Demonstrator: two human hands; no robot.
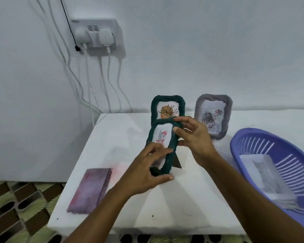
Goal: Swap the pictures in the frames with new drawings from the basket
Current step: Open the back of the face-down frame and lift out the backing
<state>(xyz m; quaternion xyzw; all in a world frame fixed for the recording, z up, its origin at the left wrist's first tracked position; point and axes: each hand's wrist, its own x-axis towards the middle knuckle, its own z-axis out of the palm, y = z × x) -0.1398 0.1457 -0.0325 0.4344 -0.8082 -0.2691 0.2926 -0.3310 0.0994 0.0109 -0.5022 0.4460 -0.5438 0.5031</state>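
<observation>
White bench against a plain white wall, top slightly smudged. Left grip and right grip both hold a dark green frame, the held frame, lifted off the bench and tilted, at mid bench. Left grip narrow: thumb under the bottom edge, fingers curled over the lower front and touching the drawing inside, a pale sheet with red marks. Right grip narrow too, pinching the upper right side of the held frame. Brown stand sticks out behind the held frame, between the grips. Just behind the grips, the rear frame, also green, stands upright near the wall with an orange and black-line picture. Right of it, behind the right grip, the grey frame stands with a rose picture. Purple slotted basket sits well right of the right grip at the bench edge, white sheets lying in it. Left of the left grip, near the front corner, a pink-purple pad lies flat; cannot tell what it is. Wall far left of the grips: socket with two white plugs, white cables hanging down behind the bench, one thin black one. Floor under the bench is patterned brown, black and green.
</observation>
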